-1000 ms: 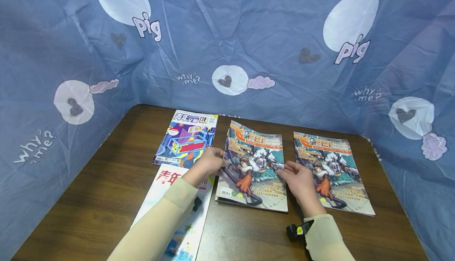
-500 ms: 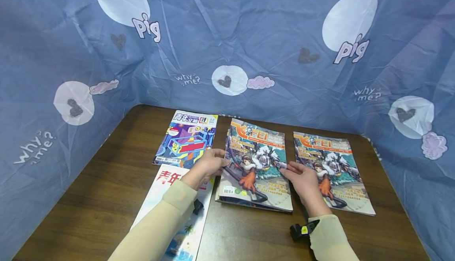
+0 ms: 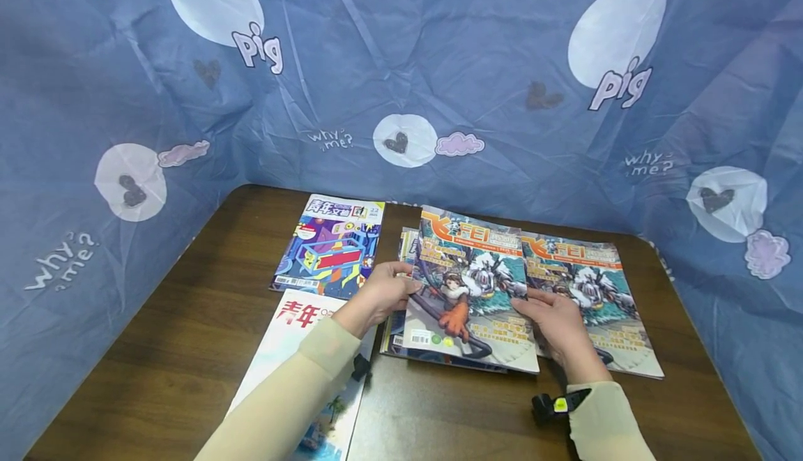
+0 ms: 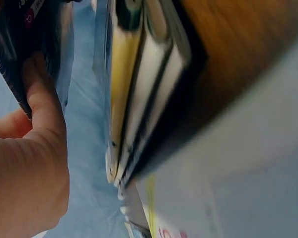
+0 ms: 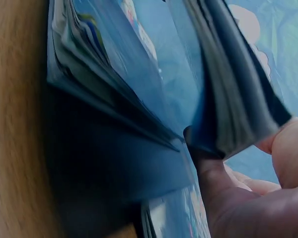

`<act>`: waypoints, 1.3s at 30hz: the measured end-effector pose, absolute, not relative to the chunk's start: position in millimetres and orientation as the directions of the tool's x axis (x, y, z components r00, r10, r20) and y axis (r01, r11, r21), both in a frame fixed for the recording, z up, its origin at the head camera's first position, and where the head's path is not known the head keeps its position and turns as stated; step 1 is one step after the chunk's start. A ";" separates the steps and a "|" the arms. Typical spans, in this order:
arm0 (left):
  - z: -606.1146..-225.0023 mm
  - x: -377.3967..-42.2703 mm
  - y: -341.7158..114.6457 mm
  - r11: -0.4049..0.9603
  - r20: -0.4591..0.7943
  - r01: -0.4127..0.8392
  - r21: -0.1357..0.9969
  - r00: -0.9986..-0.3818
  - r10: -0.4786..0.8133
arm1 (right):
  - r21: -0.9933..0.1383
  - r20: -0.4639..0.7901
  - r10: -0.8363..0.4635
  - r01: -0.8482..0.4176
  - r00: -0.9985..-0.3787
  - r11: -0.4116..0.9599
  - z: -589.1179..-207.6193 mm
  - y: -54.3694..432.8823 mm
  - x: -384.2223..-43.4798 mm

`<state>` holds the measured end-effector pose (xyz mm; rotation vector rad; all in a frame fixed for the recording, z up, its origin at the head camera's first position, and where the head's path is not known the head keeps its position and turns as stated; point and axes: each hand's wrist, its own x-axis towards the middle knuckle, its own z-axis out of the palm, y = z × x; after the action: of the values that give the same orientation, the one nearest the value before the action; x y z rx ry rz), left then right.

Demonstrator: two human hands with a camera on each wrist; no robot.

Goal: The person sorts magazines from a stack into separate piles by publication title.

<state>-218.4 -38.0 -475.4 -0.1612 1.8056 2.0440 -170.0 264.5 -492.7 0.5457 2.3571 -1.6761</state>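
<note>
Both hands hold one magazine (image 3: 477, 300) with an orange title and a figure in orange gloves, raised off the pile. My left hand (image 3: 384, 292) pinches its left edge, and my right hand (image 3: 557, 321) grips the right edge. Underneath, the stack of magazines (image 3: 394, 346) shows only along its left and lower edges; its layered edges (image 4: 144, 89) appear in the left wrist view, below the held one. From the right wrist, the thick page edges of the held magazine (image 5: 233, 84) lie between thumb and fingers. Its right side overlaps a matching magazine (image 3: 602, 307).
On the left of the brown table (image 3: 144, 349) lie a purple-blue magazine (image 3: 332, 252) and, nearer, a white one (image 3: 270, 356) partly under the left sleeve. Blue printed cloth (image 3: 401, 42) hangs around the table's back and sides.
The top magazine has risen from the stack and shifted right in both hands, uncovering the stack's left side. It now overlaps the matching magazine on the right.
</note>
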 end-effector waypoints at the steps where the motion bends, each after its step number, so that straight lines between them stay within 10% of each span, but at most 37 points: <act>1: -476.0 -218.1 -35.4 -0.081 -0.347 -0.373 0.924 -0.909 0.230 | -0.862 -0.373 0.187 0.414 -0.909 0.293 -492.2 267.0 -168.9; 39: -474.7 -216.7 56.2 -0.080 -0.348 -0.375 0.924 -0.908 0.231 | -0.859 -0.338 0.338 0.435 -0.878 0.270 -483.5 335.4 -150.9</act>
<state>-216.7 56.2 -474.7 -0.1546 1.7991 2.0412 -150.9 335.4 -483.5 0.7428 2.4329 -1.6903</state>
